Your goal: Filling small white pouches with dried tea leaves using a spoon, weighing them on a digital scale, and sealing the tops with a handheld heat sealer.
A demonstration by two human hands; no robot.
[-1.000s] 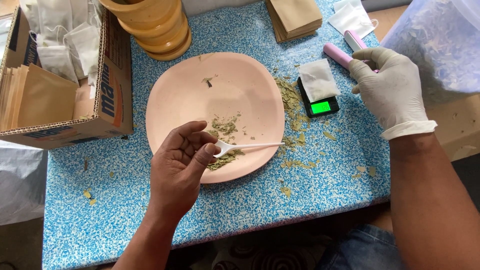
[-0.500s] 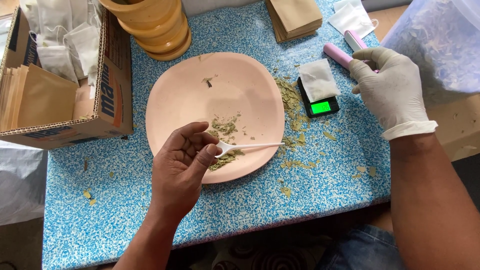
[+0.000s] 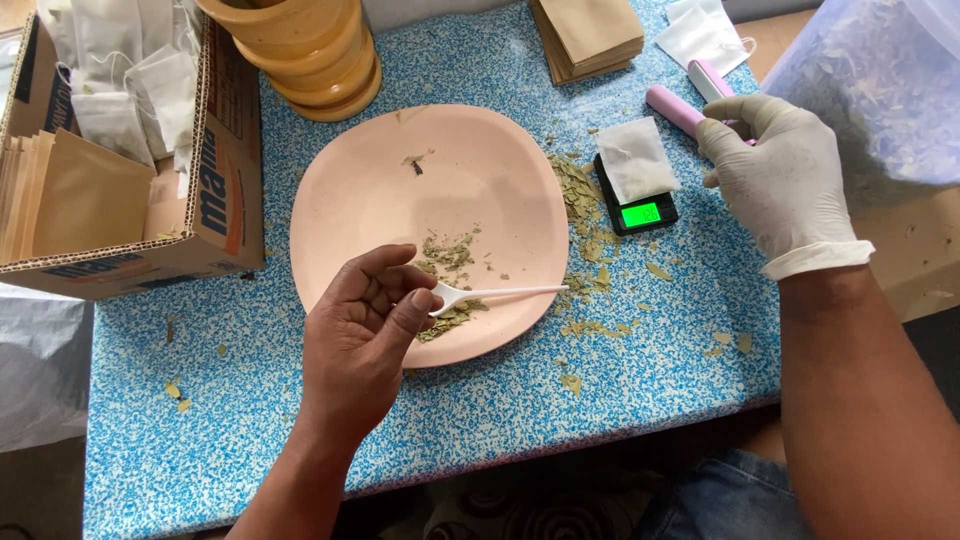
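My bare left hand (image 3: 365, 335) pinches the bowl end of a white plastic spoon (image 3: 495, 293), low over the near part of a pink plate (image 3: 360, 190). A small heap of dried green leaf bits (image 3: 447, 255) lies on the plate beside the spoon. My right hand (image 3: 775, 180), in a white glove, has its fingers curled over the end of a pink two-armed tool (image 3: 672, 106) lying on the blue speckled table (image 3: 500, 420). Left of that hand, a small black scale (image 3: 640, 212) with a lit green display carries a white filter bag (image 3: 635, 158).
A cardboard box (image 3: 215, 200) of brown and white sachets stands at the left. Stacked yellow bowls (image 3: 310, 50) and a pile of brown pouches (image 3: 590, 35) sit at the back. A large clear bag (image 3: 880, 80) fills the right. Leaf crumbs (image 3: 590, 270) are scattered beside the plate.
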